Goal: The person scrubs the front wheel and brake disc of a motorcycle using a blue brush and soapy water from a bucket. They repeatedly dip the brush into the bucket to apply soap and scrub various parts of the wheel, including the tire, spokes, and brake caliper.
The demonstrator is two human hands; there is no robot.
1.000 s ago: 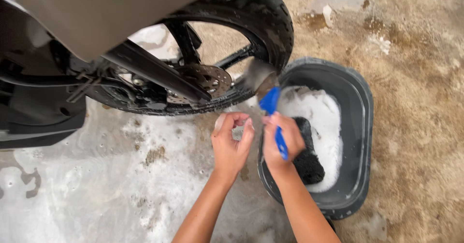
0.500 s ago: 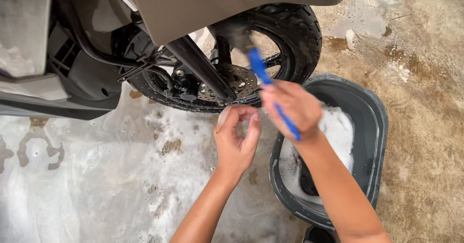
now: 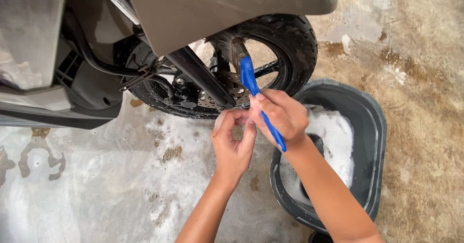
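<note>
Outdoors, wet soapy concrete floor, muddy patches

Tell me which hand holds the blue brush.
The right hand grips the blue brush at the wheel; the left hand holds no brush.

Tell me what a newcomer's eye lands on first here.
The bright blue brush stands out at centre, gripped in the right hand with its bristles up at the scooter's front wheel. Beside it, the left hand hovers cupped and holds nothing. At lower right sits a dark tub of white foam, on wet, soapy concrete.
</note>
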